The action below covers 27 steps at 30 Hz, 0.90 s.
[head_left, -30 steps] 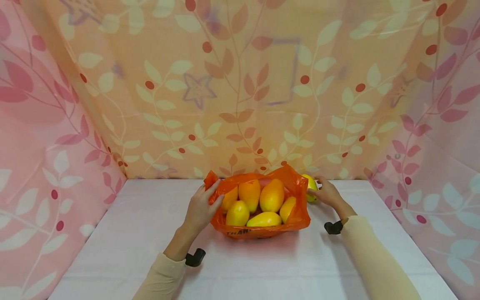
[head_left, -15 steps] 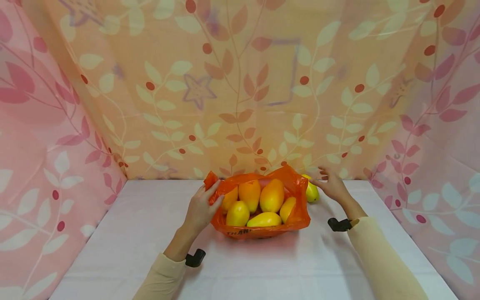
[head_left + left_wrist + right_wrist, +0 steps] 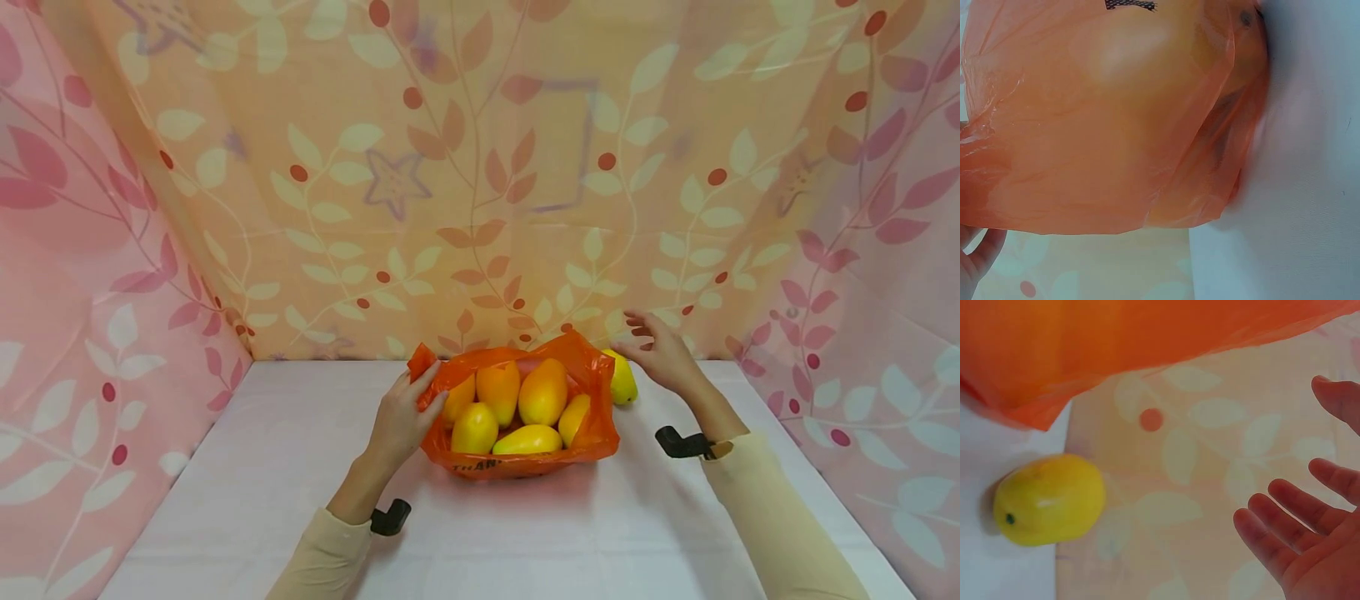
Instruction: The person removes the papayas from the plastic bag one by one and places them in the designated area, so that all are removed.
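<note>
An orange plastic bag (image 3: 517, 468) lies on the table with its mouth spread, showing several yellow-orange mangoes (image 3: 543, 393) inside. The left hand (image 3: 397, 421) pinches the bag's left rim between thumb and fingers; in the left wrist view the bag (image 3: 1085, 125) covers most of that hand. Just outside the bag's right side a yellow-green mango (image 3: 624, 379) rests on the table. Above and to the right of it the right hand (image 3: 663, 358) hovers empty with fingers apart. The right wrist view has this mango (image 3: 1050, 500) apart from the spread fingers (image 3: 1300, 515).
The white table (image 3: 300, 467) ends at a patterned cloth backdrop (image 3: 480, 250). Pink patterned cloths (image 3: 75, 292) stand along the left and right sides. Each wrist carries a black mount (image 3: 390, 517).
The right hand has let go of the yellow-green mango outside the bag and risen up and to the right. The left hand and the bag have hardly moved.
</note>
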{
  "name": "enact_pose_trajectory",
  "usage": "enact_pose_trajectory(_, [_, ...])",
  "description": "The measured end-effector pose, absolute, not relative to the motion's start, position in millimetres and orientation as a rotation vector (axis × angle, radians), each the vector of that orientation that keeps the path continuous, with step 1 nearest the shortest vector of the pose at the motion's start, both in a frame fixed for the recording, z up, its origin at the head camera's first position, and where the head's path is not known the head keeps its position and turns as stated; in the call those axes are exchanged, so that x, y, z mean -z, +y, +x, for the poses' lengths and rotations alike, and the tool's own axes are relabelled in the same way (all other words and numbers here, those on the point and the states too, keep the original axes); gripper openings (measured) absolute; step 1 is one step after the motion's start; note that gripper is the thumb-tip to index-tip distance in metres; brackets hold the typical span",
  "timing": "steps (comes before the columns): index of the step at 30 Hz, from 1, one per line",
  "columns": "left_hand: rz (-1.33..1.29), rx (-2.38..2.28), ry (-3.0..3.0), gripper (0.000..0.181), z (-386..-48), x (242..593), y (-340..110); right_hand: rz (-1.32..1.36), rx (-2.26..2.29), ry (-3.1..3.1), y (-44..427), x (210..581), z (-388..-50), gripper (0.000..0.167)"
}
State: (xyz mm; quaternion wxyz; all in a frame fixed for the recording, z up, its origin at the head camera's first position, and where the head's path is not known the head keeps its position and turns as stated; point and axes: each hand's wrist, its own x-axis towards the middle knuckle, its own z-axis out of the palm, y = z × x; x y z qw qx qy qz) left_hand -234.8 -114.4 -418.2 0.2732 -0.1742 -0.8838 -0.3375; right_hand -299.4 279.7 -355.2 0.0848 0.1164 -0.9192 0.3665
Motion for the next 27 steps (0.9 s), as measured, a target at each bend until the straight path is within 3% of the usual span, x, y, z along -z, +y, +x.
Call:
enact_pose_trajectory(11, [-0.49, 0.919, -2.359, 0.051, -234.4, 419.3, -114.7, 0.53, -1.18, -2.676, 253.6, 305.2, -274.5, 0.062])
enact_pose_trajectory(27, [-0.483, 0.91, -2.368, 0.051, -233.4, 419.2, -113.9, 0.776, -1.235, -2.568, 209.2, 273.8, -242.8, 0.052])
